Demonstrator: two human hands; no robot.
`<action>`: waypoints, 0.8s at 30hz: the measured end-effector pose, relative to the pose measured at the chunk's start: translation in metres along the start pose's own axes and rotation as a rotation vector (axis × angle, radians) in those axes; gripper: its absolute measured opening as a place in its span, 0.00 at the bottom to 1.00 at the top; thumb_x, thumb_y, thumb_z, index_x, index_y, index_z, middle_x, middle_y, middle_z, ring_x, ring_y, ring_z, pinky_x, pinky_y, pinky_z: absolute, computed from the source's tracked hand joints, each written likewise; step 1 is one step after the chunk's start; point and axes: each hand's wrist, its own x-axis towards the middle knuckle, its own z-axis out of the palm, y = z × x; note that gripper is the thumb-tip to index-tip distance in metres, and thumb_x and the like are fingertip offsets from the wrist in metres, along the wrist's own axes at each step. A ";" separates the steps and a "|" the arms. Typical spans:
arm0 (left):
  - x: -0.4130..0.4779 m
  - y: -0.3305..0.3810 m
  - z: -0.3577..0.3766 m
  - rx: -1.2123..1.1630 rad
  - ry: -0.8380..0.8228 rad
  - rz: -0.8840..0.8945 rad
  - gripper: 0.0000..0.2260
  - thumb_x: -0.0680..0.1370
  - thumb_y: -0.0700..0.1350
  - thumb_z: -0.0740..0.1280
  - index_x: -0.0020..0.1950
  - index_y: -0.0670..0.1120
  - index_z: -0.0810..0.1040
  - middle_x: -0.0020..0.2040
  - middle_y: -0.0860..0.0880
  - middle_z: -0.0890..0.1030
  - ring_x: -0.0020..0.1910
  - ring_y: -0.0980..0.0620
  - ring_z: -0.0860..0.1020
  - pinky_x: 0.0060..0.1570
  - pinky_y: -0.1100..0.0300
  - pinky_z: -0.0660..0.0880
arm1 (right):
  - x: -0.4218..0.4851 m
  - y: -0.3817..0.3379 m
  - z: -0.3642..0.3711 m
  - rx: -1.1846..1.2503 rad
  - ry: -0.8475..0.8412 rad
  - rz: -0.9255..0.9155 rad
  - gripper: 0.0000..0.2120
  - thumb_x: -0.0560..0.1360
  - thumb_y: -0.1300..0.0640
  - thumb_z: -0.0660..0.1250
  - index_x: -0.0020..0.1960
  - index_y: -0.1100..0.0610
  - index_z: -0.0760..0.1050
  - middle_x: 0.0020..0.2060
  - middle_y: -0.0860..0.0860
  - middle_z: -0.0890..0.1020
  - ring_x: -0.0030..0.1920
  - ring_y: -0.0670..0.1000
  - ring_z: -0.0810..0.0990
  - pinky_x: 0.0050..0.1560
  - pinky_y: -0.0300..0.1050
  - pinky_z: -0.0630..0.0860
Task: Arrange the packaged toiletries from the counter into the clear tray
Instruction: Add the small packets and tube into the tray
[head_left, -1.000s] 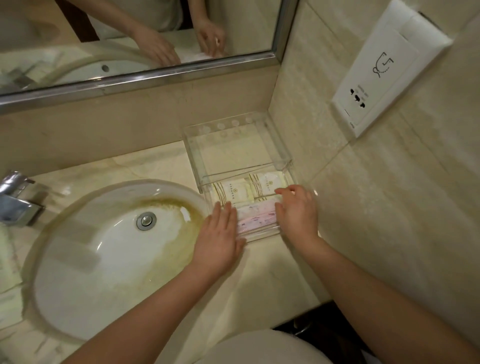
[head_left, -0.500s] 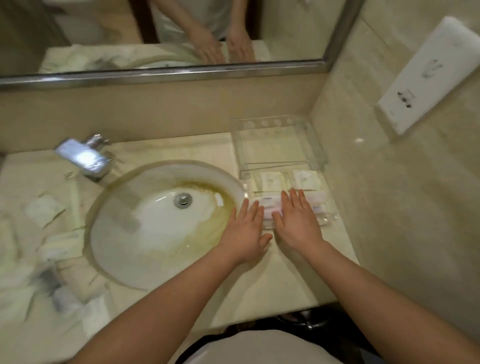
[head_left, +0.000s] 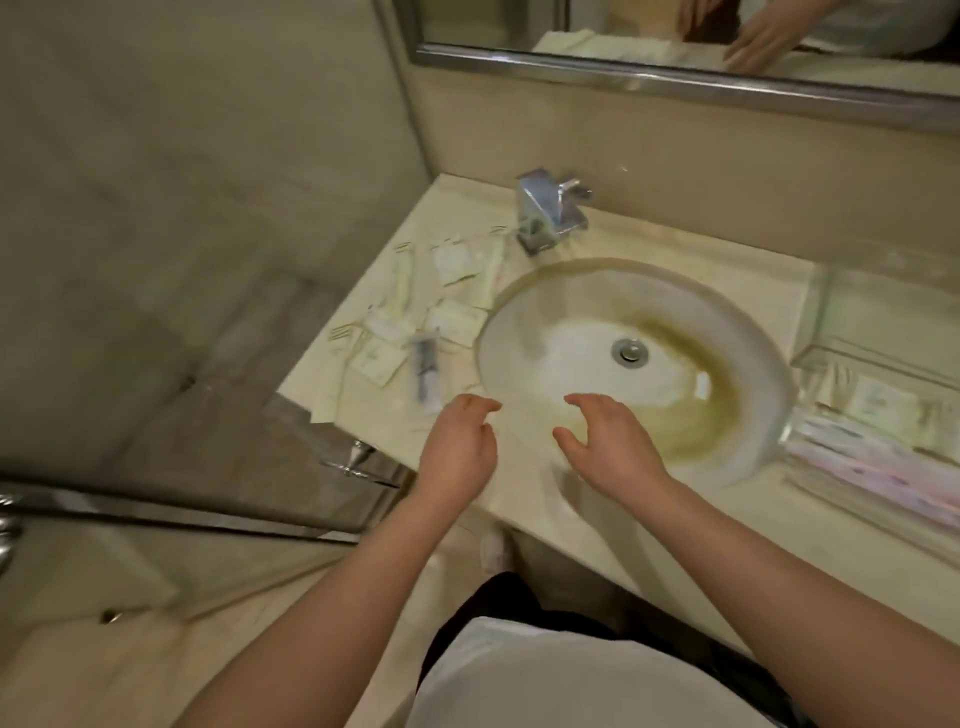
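Several cream toiletry packets (head_left: 415, 312) lie scattered on the counter left of the sink, with a dark wrapped item (head_left: 427, 364) among them. The clear tray (head_left: 852, 358) stands at the far right, holding cream sachets (head_left: 883, 402) and a pink-printed packet (head_left: 878, 470). My left hand (head_left: 457, 447) hovers over the counter's front edge, just below the dark item, fingers curled apart and holding nothing. My right hand (head_left: 605, 441) hangs over the sink's near rim, fingers spread and holding nothing.
The oval sink (head_left: 634, 364) with yellowish staining fills the middle of the beige counter. A chrome faucet (head_left: 550, 208) stands behind it. The mirror (head_left: 675, 36) runs along the back wall. A glass panel with metal rail (head_left: 182, 509) borders the counter's left end.
Both hands have left the tray and swung left across the sink. The view has turned left, so the loose packets are now in sight and the tray sits at the right edge.
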 end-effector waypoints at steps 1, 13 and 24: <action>0.002 -0.015 -0.009 -0.019 0.023 -0.062 0.15 0.77 0.36 0.62 0.61 0.43 0.79 0.59 0.43 0.78 0.58 0.45 0.77 0.58 0.56 0.71 | 0.004 -0.011 0.006 -0.017 -0.024 -0.019 0.25 0.77 0.47 0.65 0.71 0.55 0.70 0.67 0.55 0.75 0.67 0.57 0.72 0.66 0.48 0.67; 0.083 -0.105 -0.033 -0.055 -0.038 -0.379 0.29 0.71 0.54 0.74 0.66 0.43 0.70 0.58 0.43 0.77 0.55 0.43 0.77 0.50 0.50 0.77 | 0.066 -0.113 0.075 -0.162 -0.159 -0.034 0.36 0.67 0.41 0.72 0.71 0.52 0.68 0.64 0.52 0.73 0.62 0.55 0.73 0.60 0.48 0.73; 0.086 -0.128 -0.043 -0.129 -0.121 -0.360 0.13 0.73 0.49 0.70 0.33 0.47 0.69 0.33 0.49 0.73 0.31 0.49 0.73 0.29 0.59 0.67 | 0.075 -0.113 0.091 -0.303 -0.131 0.135 0.29 0.64 0.38 0.74 0.58 0.53 0.73 0.53 0.51 0.74 0.54 0.54 0.69 0.54 0.49 0.72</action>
